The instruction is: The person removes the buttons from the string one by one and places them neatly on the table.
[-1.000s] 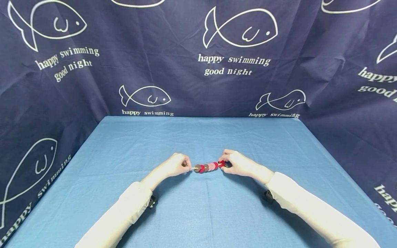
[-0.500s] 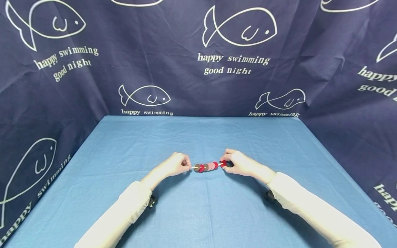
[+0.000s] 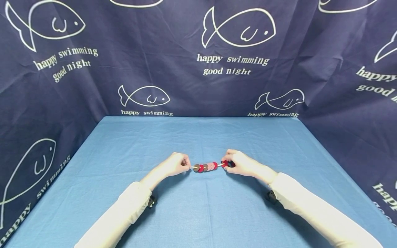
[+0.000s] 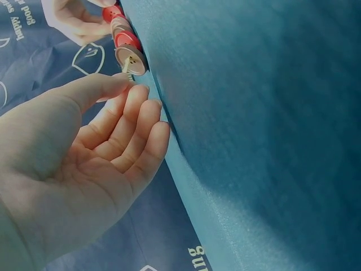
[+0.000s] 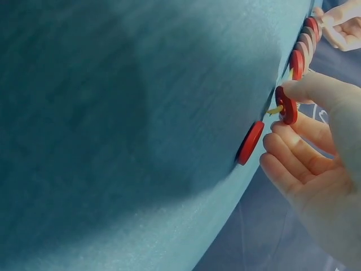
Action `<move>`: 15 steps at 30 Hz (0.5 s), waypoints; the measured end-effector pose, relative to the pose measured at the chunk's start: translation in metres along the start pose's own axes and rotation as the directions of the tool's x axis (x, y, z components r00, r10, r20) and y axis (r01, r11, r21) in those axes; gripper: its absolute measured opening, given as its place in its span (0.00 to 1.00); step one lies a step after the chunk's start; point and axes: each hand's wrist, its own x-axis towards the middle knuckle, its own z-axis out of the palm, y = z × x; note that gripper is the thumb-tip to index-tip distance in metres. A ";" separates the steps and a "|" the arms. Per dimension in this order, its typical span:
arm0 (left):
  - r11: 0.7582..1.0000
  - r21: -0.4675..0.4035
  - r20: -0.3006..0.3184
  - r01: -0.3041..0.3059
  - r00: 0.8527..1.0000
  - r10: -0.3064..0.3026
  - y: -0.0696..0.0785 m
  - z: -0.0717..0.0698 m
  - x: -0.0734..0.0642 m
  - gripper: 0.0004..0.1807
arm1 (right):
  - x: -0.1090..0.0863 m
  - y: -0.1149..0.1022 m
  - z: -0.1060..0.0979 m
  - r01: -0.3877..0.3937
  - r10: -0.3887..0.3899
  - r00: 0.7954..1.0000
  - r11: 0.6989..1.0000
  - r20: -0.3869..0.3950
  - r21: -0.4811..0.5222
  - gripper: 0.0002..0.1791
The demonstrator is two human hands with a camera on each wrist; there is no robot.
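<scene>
Several red, pink and brown buttons (image 3: 210, 166) sit in a row on a pale yellow cord (image 3: 220, 165) near the middle of the table. My left hand (image 3: 178, 163) pinches the cord's left end between thumb and forefinger, beside a brown button (image 4: 131, 60). My right hand (image 3: 240, 162) pinches a red button (image 5: 286, 105) at the other end, its other fingers loosely bent. The cord's tip pokes out through this button in the right wrist view. A bare stretch of cord separates it from the row. Another red button (image 5: 251, 143) lies by the right fingertips.
A blue cloth (image 3: 198, 213) covers the table. Dark blue curtains (image 3: 186, 41) printed with white fish and words hang behind it and along both sides. Dark wrist cameras (image 3: 152, 201) sit under the white sleeves (image 3: 124, 210).
My right hand has moved slightly to the right with the red button, and the bare stretch of cord beside it has grown longer. The left hand has stayed nearly still.
</scene>
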 end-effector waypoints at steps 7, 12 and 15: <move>1.000 0.001 -0.007 -0.001 1.000 0.001 0.000 0.000 0.000 0.03 | -0.002 0.001 -0.001 0.014 -0.014 1.000 1.000 -0.018 0.002 0.10; 1.000 -0.010 -0.012 -0.008 1.000 0.008 -0.002 0.000 0.000 0.04 | -0.003 0.001 -0.002 0.011 -0.011 1.000 1.000 -0.008 0.011 0.10; 1.000 -0.016 -0.016 -0.011 1.000 0.010 -0.002 0.000 0.000 0.04 | -0.003 0.001 -0.003 0.014 -0.014 1.000 1.000 -0.006 0.010 0.11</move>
